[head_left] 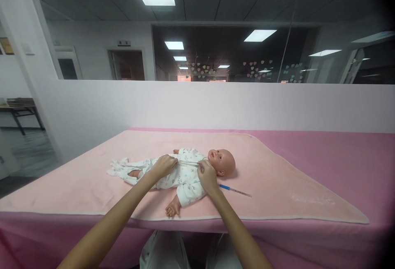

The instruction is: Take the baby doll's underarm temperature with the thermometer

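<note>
A baby doll (222, 162) lies on its back with its head to the right. It wears a white printed baby top (187, 175), and white trousers (125, 169) are bunched around its legs. My left hand (166, 165) is closed on the top's front edge near the doll's belly. At the chest, just below the chin, my right hand (207, 175) pinches the same edge. Between both hands the cloth edge runs taut. One doll hand (173, 207) sticks out of the near sleeve. Beside the head lies a thin thermometer-like stick with a blue end (225, 187).
A peach mat (271, 203) lies under the doll on a pink-covered table (339, 157). Behind the table rises a low white wall (247, 106) with glass above it. Another table (18, 108) stands far left.
</note>
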Demonstrator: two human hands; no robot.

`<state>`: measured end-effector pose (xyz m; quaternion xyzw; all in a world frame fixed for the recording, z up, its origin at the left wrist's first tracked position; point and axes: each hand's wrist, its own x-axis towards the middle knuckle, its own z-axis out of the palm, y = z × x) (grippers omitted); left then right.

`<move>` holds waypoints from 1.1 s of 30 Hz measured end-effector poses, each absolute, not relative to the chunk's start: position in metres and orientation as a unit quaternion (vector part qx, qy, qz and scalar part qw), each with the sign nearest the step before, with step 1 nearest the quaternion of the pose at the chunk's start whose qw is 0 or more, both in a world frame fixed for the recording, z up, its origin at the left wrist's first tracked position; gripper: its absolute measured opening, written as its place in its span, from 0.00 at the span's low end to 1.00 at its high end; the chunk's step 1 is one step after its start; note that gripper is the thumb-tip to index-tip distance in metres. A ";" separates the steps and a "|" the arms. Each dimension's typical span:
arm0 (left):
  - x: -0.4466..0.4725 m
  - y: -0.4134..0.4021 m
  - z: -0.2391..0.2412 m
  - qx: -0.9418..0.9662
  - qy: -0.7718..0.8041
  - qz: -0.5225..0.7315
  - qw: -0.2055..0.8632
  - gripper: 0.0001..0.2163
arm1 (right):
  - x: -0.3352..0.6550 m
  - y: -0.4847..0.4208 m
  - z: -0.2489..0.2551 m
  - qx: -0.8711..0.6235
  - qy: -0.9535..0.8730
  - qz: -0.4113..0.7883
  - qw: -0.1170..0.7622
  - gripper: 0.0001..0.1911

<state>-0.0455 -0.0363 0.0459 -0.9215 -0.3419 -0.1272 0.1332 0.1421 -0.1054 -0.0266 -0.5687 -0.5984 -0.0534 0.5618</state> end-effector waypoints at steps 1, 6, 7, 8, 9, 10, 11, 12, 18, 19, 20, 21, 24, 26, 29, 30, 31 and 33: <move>-0.047 -0.039 0.047 -0.921 -0.343 -0.130 0.128 0.10 | 0.145 -0.112 -0.027 -0.570 -0.595 -0.057 0.564 0.13; -0.048 -0.052 0.059 -0.934 -0.317 -0.153 0.058 0.15 | 0.174 -0.148 -0.032 -0.597 -0.530 -0.098 0.594 0.12; -0.045 -0.054 0.061 -0.934 -0.311 -0.168 0.053 0.17 | 0.181 -0.154 -0.033 -0.612 -0.517 -0.101 0.590 0.12; -0.041 -0.054 0.063 -0.932 -0.308 -0.184 0.055 0.19 | 0.188 -0.161 -0.034 -0.630 -0.509 -0.101 0.579 0.12; -0.035 -0.054 0.064 -0.929 -0.307 -0.197 0.060 0.20 | 0.195 -0.167 -0.035 -0.653 -0.506 -0.097 0.555 0.12; -0.029 -0.053 0.065 -0.927 -0.306 -0.206 0.062 0.19 | 0.201 -0.172 -0.037 -0.683 -0.506 -0.092 0.519 0.11; -0.023 -0.051 0.066 -0.927 -0.305 -0.209 0.058 0.18 | 0.206 -0.177 -0.039 -0.715 -0.508 -0.085 0.473 0.11; -0.016 -0.049 0.066 -0.929 -0.303 -0.208 0.049 0.17 | 0.211 -0.182 -0.042 -0.746 -0.509 -0.080 0.421 0.11; 0.002 -0.048 0.055 -0.950 -0.283 -0.127 0.024 0.22 | 0.232 -0.201 -0.063 -0.820 -0.509 -0.067 0.252 0.12; -0.001 -0.049 0.052 -0.955 -0.273 -0.107 0.039 0.26 | 0.234 -0.204 -0.065 -0.820 -0.510 -0.067 0.250 0.12; -0.008 -0.049 0.050 -0.960 -0.260 -0.093 0.054 0.28 | 0.237 -0.206 -0.066 -0.820 -0.511 -0.066 0.249 0.13; -0.016 -0.048 0.049 -0.963 -0.247 -0.087 0.063 0.30 | 0.239 -0.207 -0.066 -0.820 -0.511 -0.067 0.249 0.13; -0.050 -0.039 0.056 -0.961 -0.259 -0.068 0.068 0.36 | 0.244 -0.212 -0.062 -0.826 -0.509 -0.066 0.234 0.12; -0.072 -0.028 0.068 -0.949 -0.304 -0.052 0.068 0.35 | 0.247 -0.215 -0.057 -0.836 -0.500 -0.063 0.218 0.12; -0.086 -0.015 0.089 -0.927 -0.365 -0.028 0.077 0.29 | 0.248 -0.219 -0.050 -0.858 -0.468 -0.059 0.203 0.12; -0.083 -0.013 0.095 -0.928 -0.363 -0.032 0.079 0.27 | 0.247 -0.219 -0.048 -0.863 -0.460 -0.057 0.200 0.12; -0.077 -0.012 0.098 -0.932 -0.352 -0.040 0.079 0.25 | 0.247 -0.220 -0.047 -0.866 -0.455 -0.056 0.198 0.12; -0.057 -0.012 0.099 -0.943 -0.320 -0.064 0.070 0.20 | 0.247 -0.219 -0.044 -0.869 -0.454 -0.055 0.191 0.13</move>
